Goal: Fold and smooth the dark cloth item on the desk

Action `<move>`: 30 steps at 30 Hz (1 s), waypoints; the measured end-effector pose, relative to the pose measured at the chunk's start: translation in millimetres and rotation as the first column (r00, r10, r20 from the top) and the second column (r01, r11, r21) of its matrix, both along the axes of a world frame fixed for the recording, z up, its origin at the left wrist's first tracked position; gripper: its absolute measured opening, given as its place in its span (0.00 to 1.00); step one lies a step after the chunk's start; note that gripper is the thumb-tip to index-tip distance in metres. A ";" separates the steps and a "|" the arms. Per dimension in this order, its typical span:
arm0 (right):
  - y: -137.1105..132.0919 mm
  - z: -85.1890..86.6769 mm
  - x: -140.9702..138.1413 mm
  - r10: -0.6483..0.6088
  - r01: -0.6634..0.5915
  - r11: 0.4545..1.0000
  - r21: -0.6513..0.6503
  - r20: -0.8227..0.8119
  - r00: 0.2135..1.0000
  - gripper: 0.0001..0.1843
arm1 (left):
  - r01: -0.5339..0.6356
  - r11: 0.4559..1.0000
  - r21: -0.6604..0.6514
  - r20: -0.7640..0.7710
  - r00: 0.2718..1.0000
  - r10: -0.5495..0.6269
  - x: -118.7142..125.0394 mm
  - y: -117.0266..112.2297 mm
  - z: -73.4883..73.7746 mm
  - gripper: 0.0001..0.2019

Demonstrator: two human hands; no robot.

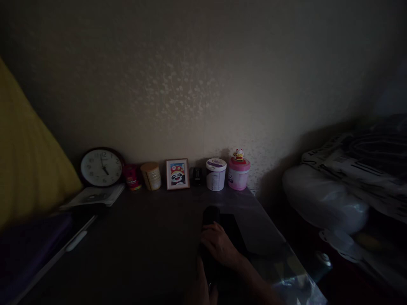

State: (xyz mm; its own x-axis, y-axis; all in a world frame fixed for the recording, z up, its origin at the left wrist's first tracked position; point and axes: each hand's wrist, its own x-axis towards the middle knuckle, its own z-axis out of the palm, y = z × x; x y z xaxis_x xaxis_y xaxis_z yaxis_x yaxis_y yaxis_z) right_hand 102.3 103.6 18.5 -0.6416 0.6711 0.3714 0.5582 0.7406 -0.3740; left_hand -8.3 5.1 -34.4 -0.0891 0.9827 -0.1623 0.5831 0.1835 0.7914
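Note:
A black elongated object (211, 213) with a rounded far end lies near the right side of the dark desk; in this dim light I cannot make out its kind. My right hand (221, 243) is closed over its upper part, fingers wrapped across it from the right. Lower down, my left hand (202, 284) grips along its near left side, thumb pointing up; shadow hides much of those fingers. A small shiny spot shows by the left fingertips. Right beside the object, a flat black rectangular thing (234, 231) rests on the desk, partly behind my right hand.
Along the wall stand a round clock (101, 167), a red can (133, 178), a tan canister (151, 176), a framed panda picture (177, 174), a white tub (216, 174) and a pink tub (238, 176) topped by a figurine (238, 155). Bags (324, 199) are piled right of the desk.

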 end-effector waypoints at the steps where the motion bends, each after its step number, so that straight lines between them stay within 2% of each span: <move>1: 10.8 -1.3 -0.7 0.004 -0.004 1.000 0.004 0.022 1.000 0.13 | 0.001 1.000 -0.021 -0.020 1.000 -0.002 -0.3 0.2 0.0 0.40; 5: 53.9 -4.1 -7.3 -0.065 0.063 0.998 0.026 0.069 0.995 0.14 | -0.004 1.000 -0.026 -0.121 0.993 0.000 0.3 2.5 -1.5 0.38; 8: 76.8 -4.2 -9.9 -0.244 0.244 0.970 0.000 0.044 0.969 0.13 | -0.015 1.000 -0.001 -0.174 0.985 0.015 1.2 4.4 -3.8 0.37; 10: 84.8 -4.7 -4.8 -0.392 0.392 0.919 -0.031 0.017 0.920 0.13 | -0.014 1.000 0.013 -0.177 0.984 0.016 1.7 4.6 -4.6 0.35; 13: 85.2 -7.7 18.4 -0.559 0.557 0.828 -0.060 -0.008 0.829 0.14 | -0.002 0.999 0.035 -0.195 0.981 0.009 2.6 2.8 -3.1 0.34; 16: 73.3 -13.6 52.9 -0.694 0.688 0.718 -0.107 -0.023 0.720 0.17 | -0.015 0.997 0.070 -0.201 0.979 0.029 3.4 0.0 1.0 0.33; 18: 61.1 -18.1 73.1 -0.736 0.726 0.672 -0.144 -0.025 0.676 0.18 | -0.022 0.997 0.069 -0.153 0.988 0.032 3.5 -1.4 4.4 0.34; 22: 35.9 -25.7 90.5 -0.702 0.664 0.698 -0.269 -0.067 0.709 0.19 | 0.026 1.000 0.012 -0.078 0.997 -0.025 2.6 -1.9 11.1 0.35; 24: 25.2 -28.2 88.8 -0.686 0.633 0.707 -0.314 -0.086 0.723 0.19 | 0.050 0.999 -0.001 -0.101 0.994 -0.049 1.8 -1.8 13.7 0.35; 30: -1.2 -30.3 75.4 -0.654 0.577 0.741 -0.344 -0.171 0.737 0.22 | 0.068 0.998 0.018 -0.153 0.986 -0.064 1.1 -2.9 18.0 0.33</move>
